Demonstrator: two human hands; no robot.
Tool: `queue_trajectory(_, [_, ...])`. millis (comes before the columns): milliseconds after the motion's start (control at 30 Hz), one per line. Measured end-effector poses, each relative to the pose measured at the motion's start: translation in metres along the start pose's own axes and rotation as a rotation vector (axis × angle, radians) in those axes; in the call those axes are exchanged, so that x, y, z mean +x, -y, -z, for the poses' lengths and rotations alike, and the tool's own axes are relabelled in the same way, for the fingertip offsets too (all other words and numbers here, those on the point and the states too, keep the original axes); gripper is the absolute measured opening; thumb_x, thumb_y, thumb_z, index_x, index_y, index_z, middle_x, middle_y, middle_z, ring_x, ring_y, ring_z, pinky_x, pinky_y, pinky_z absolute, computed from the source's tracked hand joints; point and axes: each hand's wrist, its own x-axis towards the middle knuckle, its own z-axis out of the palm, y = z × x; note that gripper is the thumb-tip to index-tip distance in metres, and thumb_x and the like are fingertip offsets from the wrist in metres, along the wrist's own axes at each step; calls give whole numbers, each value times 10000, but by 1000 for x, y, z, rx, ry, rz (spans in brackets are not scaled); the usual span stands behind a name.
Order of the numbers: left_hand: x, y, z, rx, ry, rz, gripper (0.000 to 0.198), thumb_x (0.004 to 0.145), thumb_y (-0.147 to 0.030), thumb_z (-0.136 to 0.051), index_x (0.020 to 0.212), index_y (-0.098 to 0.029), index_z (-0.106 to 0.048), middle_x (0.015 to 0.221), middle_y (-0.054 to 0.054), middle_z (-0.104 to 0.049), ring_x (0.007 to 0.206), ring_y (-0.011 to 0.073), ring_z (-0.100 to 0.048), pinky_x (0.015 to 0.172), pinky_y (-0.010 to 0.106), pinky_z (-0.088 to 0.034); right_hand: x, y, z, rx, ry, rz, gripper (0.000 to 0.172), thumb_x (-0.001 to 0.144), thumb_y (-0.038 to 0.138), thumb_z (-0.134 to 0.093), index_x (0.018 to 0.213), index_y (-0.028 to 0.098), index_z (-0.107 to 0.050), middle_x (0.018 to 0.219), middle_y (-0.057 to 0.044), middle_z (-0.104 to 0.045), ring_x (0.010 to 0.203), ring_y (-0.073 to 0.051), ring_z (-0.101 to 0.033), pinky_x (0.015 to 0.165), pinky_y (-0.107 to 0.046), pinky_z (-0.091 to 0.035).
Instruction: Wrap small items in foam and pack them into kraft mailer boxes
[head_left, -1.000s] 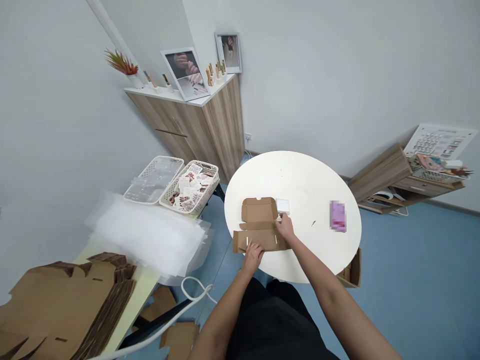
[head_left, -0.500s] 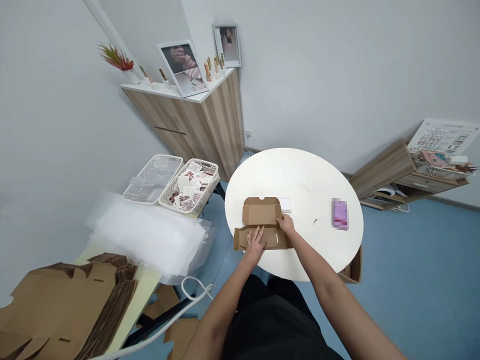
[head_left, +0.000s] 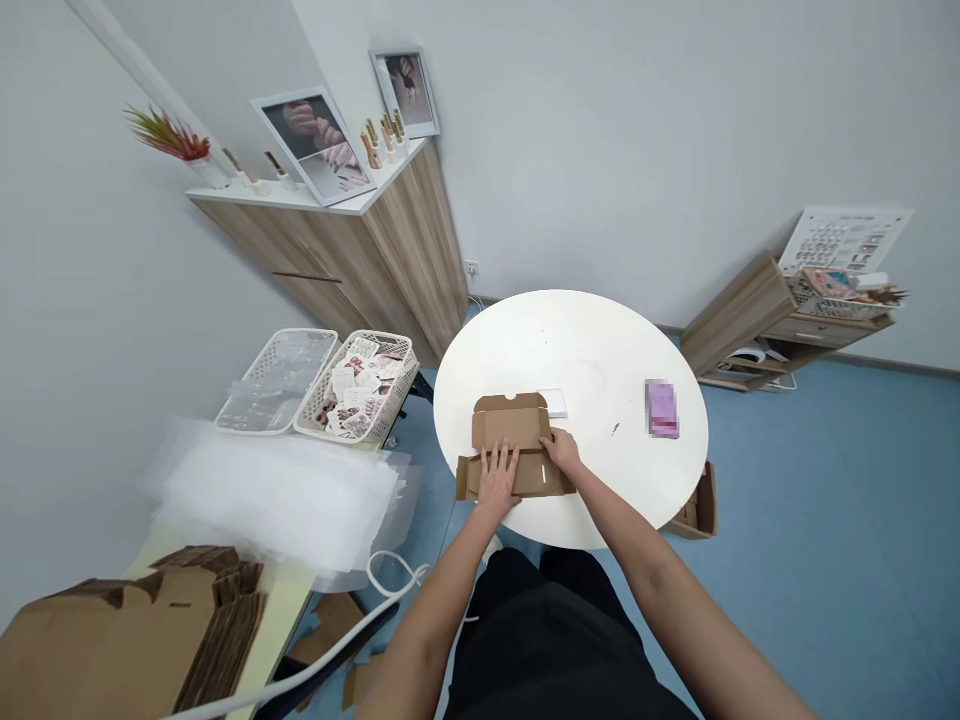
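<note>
A flat-packed brown cardboard mailer box (head_left: 510,460) lies partly folded near the front edge of a round white table (head_left: 600,370). My left hand (head_left: 498,478) rests on it with spread fingers, pressing across the central fold. My right hand (head_left: 560,451) holds the box's right side, with its fingers on the cardboard edge. A small white flat box (head_left: 553,402) sits just behind the cardboard, partly hidden by it. Farther right on the table lies a pink packet (head_left: 661,409), blurred and out of reach of both hands.
Left of the table, a white basket of printed cards (head_left: 375,362) sits beside a basket of clear packets (head_left: 277,380). Clear plastic sheets (head_left: 270,500) and stacked cardboard blanks (head_left: 187,630) lie at lower left. A cardboard box (head_left: 701,505) stands on the floor beyond the table's right edge.
My left hand has slid from the front panel back onto the box's central fold. The right hand stays at the box's right side. The whole view has shifted slightly as my head moved.
</note>
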Motion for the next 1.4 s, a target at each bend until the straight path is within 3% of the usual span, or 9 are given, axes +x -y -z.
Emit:
queue_trajectory(200, [-6, -7, -5, -2, -24, -43, 1246, 614, -457, -812, 1548, -189, -33, 1616, 177, -61, 1483, 369, -2, 1183, 607, -16, -8, -8, -2, -25, 34, 44, 207, 895, 270, -536, 1055, 210, -653, 1021, -44, -713, 891, -181, -643, 720, -239, -427])
queue_trajectory(433, [2, -2, -14, -33, 38, -25, 1278, 574, -420, -856, 1540, -182, -55, 1598, 209, -146, 1476, 380, -95, 1173, 596, -124, -17, -5, -3, -39, -27, 20, 230, 884, 284, -547, 1096, 202, -585, 905, -19, -676, 813, -161, -602, 679, -241, -396])
queue_trajectory(567, [5, -3, -16, -49, 18, 9, 1314, 560, -423, -861, 1538, -167, -23, 1598, 230, -104, 1474, 396, -72, 1167, 604, -126, -29, -6, -1, -254, -119, 53, 176, 899, 292, -520, 989, 188, -629, 967, -72, -640, 951, -208, -549, 792, -292, -385])
queue_trajectory(700, [5, -6, -19, -65, 10, 31, 1292, 577, -430, -847, 1536, -153, -26, 1597, 240, -91, 1475, 396, -51, 1169, 602, -118, -35, 0, -3, -454, -63, 140, 211, 918, 221, -473, 892, 179, -679, 1006, -118, -622, 1035, -258, -503, 858, -351, -357])
queue_trajectory(833, [4, -6, -20, -78, -2, 24, 1274, 613, -455, -818, 1532, -146, 9, 1593, 251, -95, 1475, 393, -58, 1167, 599, -118, -41, 7, -4, -433, -25, 165, 227, 933, 219, -462, 912, 184, -686, 1010, -117, -626, 1044, -246, -516, 867, -334, -368])
queue_trajectory(1000, [4, -6, -19, -77, -32, 13, 1262, 620, -459, -804, 1531, -156, 16, 1594, 247, -102, 1473, 399, -68, 1160, 609, -107, -62, -3, 2, -390, -97, 8, 314, 995, 332, -367, 1042, 173, -633, 1026, -118, -658, 955, -217, -609, 785, -296, -420])
queue_trajectory(1133, [2, -8, -20, -71, -36, 32, 1263, 614, -447, -812, 1532, -143, 0, 1595, 241, -106, 1475, 393, -65, 1166, 595, -112, -76, -12, -2, -452, 55, -159, 377, 954, 452, -444, 1005, 142, -651, 996, -167, -694, 935, -273, -658, 743, -330, -453])
queue_trajectory(1267, [3, -6, -18, -104, -32, 15, 1225, 645, -526, -777, 1536, -160, -21, 1604, 228, -68, 1477, 395, -36, 1158, 608, -118, -73, -9, -12, -430, 76, -196, 268, 922, 323, -487, 1015, 157, -675, 1045, -162, -701, 953, -268, -670, 733, -332, -471])
queue_trajectory(1400, [6, 7, -11, -166, 88, -23, 1229, 641, -612, -742, 1537, -182, -21, 1609, 213, -55, 1479, 384, -26, 1157, 599, -122, -66, -6, -15, -495, 75, -111, 228, 910, 219, -482, 1015, 164, -677, 1037, -155, -702, 945, -257, -672, 737, -326, -469])
